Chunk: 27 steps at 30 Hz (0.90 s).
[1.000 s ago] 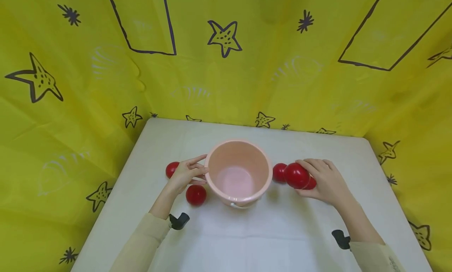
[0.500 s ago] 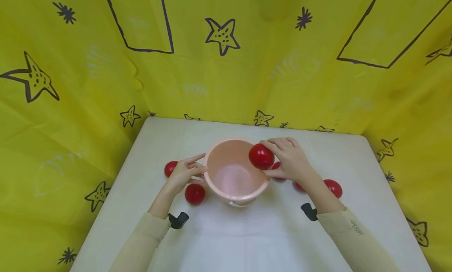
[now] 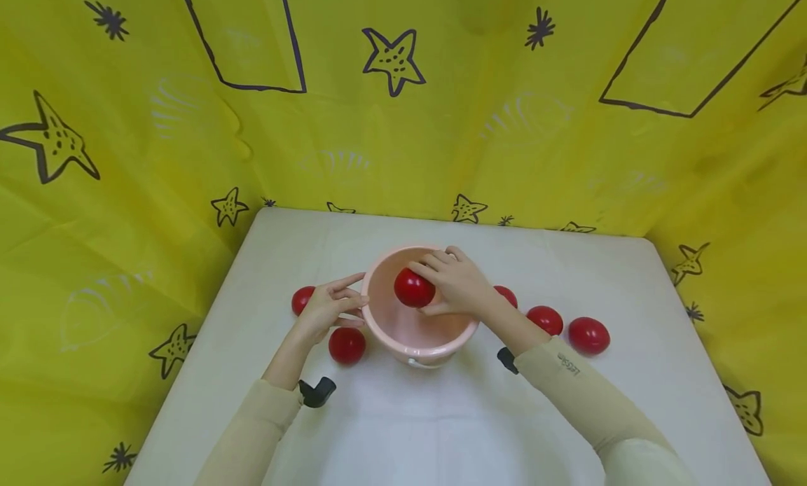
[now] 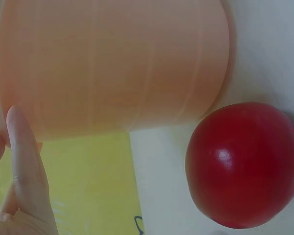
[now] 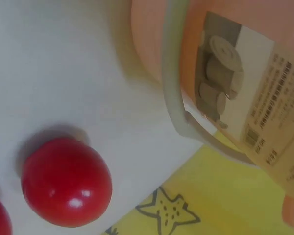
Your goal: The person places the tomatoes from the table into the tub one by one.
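Note:
A pink bucket [image 3: 419, 340] stands upright on the table, with a white handle [image 5: 172, 73] hanging down its side. At its left rim my left hand [image 3: 328, 309] holds the edge, one fingertip over the rim and the thumb [image 4: 27, 161] against the outer wall. Over the bucket's mouth, my right hand [image 3: 461, 284] grips a red tomato [image 3: 412, 288]; its fingers are out of the right wrist view. Two tomatoes lie by my left hand, one partly behind it [image 3: 302, 300] and one nearer [image 3: 347, 346].
Right of the bucket, a partly hidden tomato [image 3: 506, 295], a middle tomato [image 3: 545, 320] and an outer tomato [image 3: 589, 335] lie in a row on the white table [image 3: 403, 437]. A yellow patterned curtain [image 3: 441, 136] closes off the back and sides.
My right hand has carried the tomato leftward from the right of the bucket to over its opening. The tomatoes on the right have come into fuller view. My left hand stays at the rim.

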Each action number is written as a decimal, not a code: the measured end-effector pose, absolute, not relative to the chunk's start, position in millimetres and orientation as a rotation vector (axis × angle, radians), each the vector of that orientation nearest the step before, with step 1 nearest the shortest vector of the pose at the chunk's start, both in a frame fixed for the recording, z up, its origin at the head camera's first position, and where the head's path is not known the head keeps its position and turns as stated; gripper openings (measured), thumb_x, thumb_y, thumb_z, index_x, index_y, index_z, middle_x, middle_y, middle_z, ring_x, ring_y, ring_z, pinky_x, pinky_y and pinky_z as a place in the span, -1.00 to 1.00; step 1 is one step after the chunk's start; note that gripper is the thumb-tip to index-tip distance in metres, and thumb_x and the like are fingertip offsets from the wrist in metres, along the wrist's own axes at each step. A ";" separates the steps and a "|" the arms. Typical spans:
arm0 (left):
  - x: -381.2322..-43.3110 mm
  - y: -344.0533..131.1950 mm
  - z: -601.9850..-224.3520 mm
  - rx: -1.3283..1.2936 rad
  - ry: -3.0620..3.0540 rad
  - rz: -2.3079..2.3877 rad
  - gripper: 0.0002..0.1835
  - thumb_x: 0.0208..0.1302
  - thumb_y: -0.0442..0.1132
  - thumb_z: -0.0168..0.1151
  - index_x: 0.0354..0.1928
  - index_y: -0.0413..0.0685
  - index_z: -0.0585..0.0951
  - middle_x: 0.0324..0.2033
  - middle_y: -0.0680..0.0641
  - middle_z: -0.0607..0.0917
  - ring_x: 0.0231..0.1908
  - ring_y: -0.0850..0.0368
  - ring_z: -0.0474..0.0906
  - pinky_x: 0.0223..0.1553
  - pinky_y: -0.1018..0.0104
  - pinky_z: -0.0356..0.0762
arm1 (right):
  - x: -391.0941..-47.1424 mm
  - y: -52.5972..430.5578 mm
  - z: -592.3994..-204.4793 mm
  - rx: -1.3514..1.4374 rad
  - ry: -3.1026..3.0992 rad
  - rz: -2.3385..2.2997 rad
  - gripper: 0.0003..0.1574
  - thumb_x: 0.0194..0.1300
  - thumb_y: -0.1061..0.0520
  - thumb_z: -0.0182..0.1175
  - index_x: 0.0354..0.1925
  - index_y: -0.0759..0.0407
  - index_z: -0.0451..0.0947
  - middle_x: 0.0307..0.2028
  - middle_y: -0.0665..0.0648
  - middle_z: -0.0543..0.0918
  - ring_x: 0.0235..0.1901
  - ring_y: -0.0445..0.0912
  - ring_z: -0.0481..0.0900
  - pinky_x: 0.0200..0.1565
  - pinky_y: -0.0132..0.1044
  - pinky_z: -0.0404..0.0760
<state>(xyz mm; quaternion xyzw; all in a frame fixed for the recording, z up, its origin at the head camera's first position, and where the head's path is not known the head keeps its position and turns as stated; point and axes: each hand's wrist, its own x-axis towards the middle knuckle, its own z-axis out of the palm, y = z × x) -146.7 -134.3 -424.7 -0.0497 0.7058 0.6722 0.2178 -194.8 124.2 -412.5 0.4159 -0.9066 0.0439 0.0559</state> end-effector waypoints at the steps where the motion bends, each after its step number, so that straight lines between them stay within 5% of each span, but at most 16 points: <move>1: -148.1 -134.8 -428.1 -0.142 1.953 1.861 -0.42 0.19 -0.23 0.20 0.28 0.04 0.32 -0.10 -0.35 0.55 -0.37 0.03 0.64 -0.27 0.20 0.62 | -196.3 121.1 -414.1 1.277 -2.766 0.119 -0.03 -0.17 -0.27 0.37 0.20 0.01 0.34 0.08 0.09 0.45 0.12 0.02 0.28 0.19 0.06 0.23; 15: -149.2 -134.9 -432.8 -0.166 1.974 1.879 -0.44 0.17 -0.25 0.22 0.24 0.07 0.37 -0.27 -0.17 0.61 -0.39 0.01 0.64 -0.30 0.16 0.62 | -211.1 88.2 -433.7 1.489 -2.897 -0.134 -0.02 -0.07 -0.23 0.33 0.30 -0.05 0.23 0.21 0.08 0.36 0.22 0.04 0.21 0.26 -0.02 0.18; 27: -149.7 -134.0 -432.4 -0.192 1.983 1.866 -0.43 0.16 -0.24 0.23 0.25 0.08 0.36 -0.27 -0.17 0.62 -0.39 0.00 0.64 -0.30 0.16 0.62 | -214.0 76.1 -447.7 1.557 -2.728 -0.606 -0.13 -0.06 -0.33 0.28 0.21 -0.13 0.31 0.04 0.02 0.45 0.04 -0.06 0.33 0.07 -0.14 0.32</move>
